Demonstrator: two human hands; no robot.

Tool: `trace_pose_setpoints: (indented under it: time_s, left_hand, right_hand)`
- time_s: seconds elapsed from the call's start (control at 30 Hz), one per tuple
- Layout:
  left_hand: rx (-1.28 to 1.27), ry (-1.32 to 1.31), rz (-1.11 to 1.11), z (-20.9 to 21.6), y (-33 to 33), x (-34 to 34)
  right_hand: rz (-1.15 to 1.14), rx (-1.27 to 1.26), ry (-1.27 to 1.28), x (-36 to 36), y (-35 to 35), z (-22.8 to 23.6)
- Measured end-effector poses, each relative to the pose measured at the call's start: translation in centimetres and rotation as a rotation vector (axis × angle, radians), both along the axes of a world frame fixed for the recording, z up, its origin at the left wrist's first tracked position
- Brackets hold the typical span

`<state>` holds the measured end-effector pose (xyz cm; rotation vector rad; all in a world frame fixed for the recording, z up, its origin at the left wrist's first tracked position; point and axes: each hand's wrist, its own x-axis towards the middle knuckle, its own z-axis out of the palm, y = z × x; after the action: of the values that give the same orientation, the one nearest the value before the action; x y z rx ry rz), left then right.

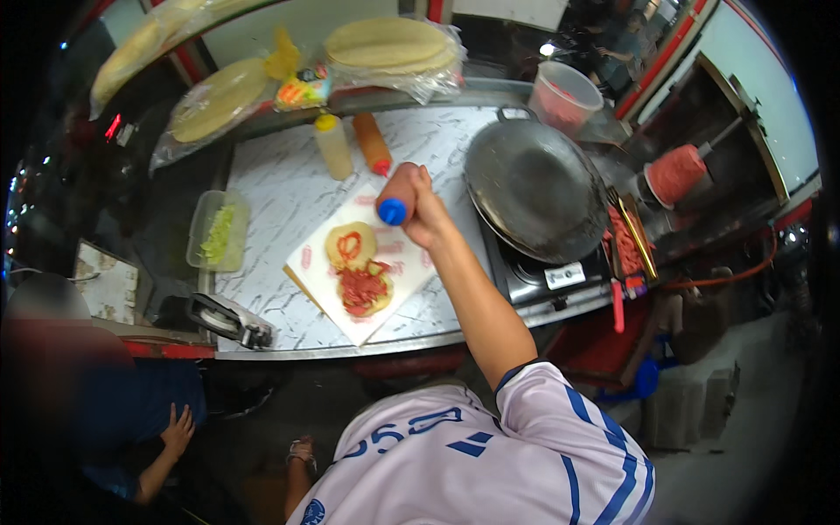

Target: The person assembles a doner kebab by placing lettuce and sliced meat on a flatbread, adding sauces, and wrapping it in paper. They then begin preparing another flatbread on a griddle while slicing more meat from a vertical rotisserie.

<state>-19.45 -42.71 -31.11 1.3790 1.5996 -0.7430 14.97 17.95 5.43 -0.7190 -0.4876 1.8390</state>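
Observation:
My right hand point(423, 213) grips a squeeze bottle point(401, 188) of reddish-brown sauce, its blue cap tilted down over the worktop. Just left of and below the cap is a split bun on white printed paper point(385, 306). The far bun half point(349, 246) carries a loop of red sauce. On the near half lies a heap of reddish meat strips point(364, 289). Beside my shirt at the lower edge hangs my left hand point(301, 451), small and dim; its fingers do not show clearly. A yellow-capped bottle point(333, 147) and an orange, red-tipped bottle point(372, 143) are behind.
A dark pan point(535, 188) covers the stove at right, beside tongs point(636, 236). Shredded greens fill a plastic tub point(236, 254) at left. Bagged flatbreads point(394, 45) lie along the back. A person point(149, 394) is at lower left.

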Motion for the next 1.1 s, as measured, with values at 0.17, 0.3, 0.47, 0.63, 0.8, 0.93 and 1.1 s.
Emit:
trace_pose_setpoints:
  time_s: [0.17,0.3,0.47,0.63,0.8,0.93,1.1]
  left_hand:
    - [0.210,0.031,0.234,-0.2,-1.2,-0.9]
    - [0.220,0.188,0.084,1.6,-1.7,-0.8]
    - [0.147,0.003,0.156,3.9,-2.2,0.6]
    - [0.069,0.015,0.205,1.7,-3.6,3.1]
    - [0.226,0.041,-0.414,-1.0,-7.5,4.7]
    - [0.122,-0.015,0.058,-3.9,-2.3,2.6]
    - [0.112,-0.097,0.450,-5.4,9.7,-1.8]
  right_hand:
    - [-0.179,-0.335,0.478,0.0,9.1,-1.9]
    - [-0.269,-0.272,0.395,0.5,13.1,-3.5]
    - [-0.208,-0.261,0.363,1.2,12.2,-4.6]
    - [-0.315,0.239,-0.723,-3.5,6.3,-6.1]
    - [-0.110,0.761,-1.883,-9.3,12.0,-5.2]
    - [0.127,0.706,-1.736,-9.0,13.5,-2.5]
    - [0.035,0.507,-0.962,-2.0,0.1,0.9]
